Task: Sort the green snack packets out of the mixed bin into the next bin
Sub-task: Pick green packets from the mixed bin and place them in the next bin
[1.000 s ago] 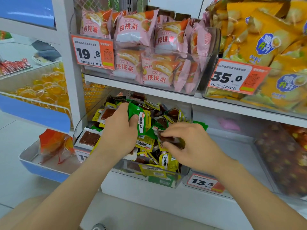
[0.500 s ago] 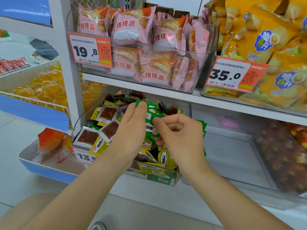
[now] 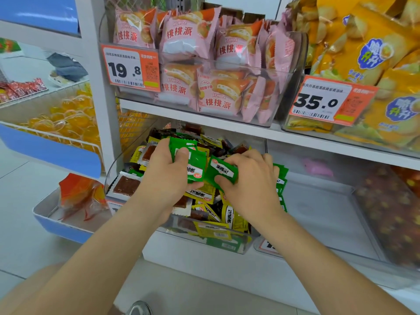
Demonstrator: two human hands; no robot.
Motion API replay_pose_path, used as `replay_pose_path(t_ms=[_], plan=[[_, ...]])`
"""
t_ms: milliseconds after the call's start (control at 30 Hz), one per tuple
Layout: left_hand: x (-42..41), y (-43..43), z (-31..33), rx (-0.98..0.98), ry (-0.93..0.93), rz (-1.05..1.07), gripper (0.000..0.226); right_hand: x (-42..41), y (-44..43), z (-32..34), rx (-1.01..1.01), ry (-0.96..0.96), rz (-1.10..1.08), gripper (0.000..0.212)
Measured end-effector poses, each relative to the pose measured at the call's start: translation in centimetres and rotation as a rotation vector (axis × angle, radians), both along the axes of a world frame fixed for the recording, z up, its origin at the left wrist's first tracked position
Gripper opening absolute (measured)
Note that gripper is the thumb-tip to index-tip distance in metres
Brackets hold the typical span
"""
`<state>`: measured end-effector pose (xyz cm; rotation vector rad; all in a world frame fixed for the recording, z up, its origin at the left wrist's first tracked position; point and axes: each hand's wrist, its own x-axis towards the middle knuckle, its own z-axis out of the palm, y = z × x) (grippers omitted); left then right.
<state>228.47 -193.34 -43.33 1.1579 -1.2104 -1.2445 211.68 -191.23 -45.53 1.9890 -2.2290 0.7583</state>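
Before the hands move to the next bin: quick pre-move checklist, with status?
1. Left hand grip on its green packets: ok, the thumb presses them against the fingers.
2. Right hand grip on the single green packet: ok, pinched between thumb and fingers.
3. Only green in the hands: cannot tell, the palms hide what is underneath.
4. Next bin has room: ok, bare floor shows.
5. Green stack past the right fingers, held or already lying in place: cannot tell.

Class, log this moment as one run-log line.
left hand: holds green packets | right hand: pinches green packet | both over mixed bin
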Motion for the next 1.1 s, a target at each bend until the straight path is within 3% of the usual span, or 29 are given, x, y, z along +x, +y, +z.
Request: replay_pose_path(t_ms=[67,133,200,267,433,567,667,767,867,1000,1067,1100], plan=[[0.1,-0.1,0.0,-0.049,-0.058,0.016,0.011,-0.2,0.2,0.4,-0.153,-0.159,0.039,0.020],[0.2,0.1,0.1,-0.101,-0.107,0.002,0.010,-0.3,0.7,0.8,-0.263,-0.442,0.079,0.014],[0.0,0.4,0.3,-0.141,-0.134,-0.054,0.014,-0.4,1.4,1.4,-0.266,-0.793,0.194,0.014],[-0.5,1.0,0.6,-0.149,-0.113,-0.149,0.016,-0.4,2.1,1.8,-0.198,-0.940,0.316,0.017],[-2.9,2.3,1.2,-0.091,0.124,-0.235,0.020,-1.2,3.0,1.3,-0.182,-0.674,0.294,0.025],[-5.4,2.9,1.2,-0.065,0.322,-0.205,0.022,-1.3,4.8,1.6,-0.188,-0.412,0.136,0.030],[-7.1,3.7,1.4,-0.170,0.287,-0.142,0.037,-1.7,6.1,1.9,-0.109,-0.312,0.052,0.046],[-8.6,4.3,1.3,-0.249,0.250,-0.141,0.031,-3.6,6.9,2.5,-0.084,-0.237,-0.009,0.058],[-10.3,4.8,0.8,-0.290,0.156,-0.151,0.022,-5.5,7.7,3.0,-0.110,-0.253,0.026,0.046],[-12.5,6.6,0.7,-0.154,0.142,-0.197,0.022,-6.3,8.5,2.8,-0.104,-0.740,0.249,0.019],[-13.4,6.7,0.9,-0.075,0.149,-0.311,0.026,-6.7,9.1,2.9,-0.041,-1.140,0.318,0.023],[-13.5,6.4,0.9,-0.122,0.036,-0.337,0.031,-7.2,9.3,3.0,-0.017,-1.277,0.334,0.029]])
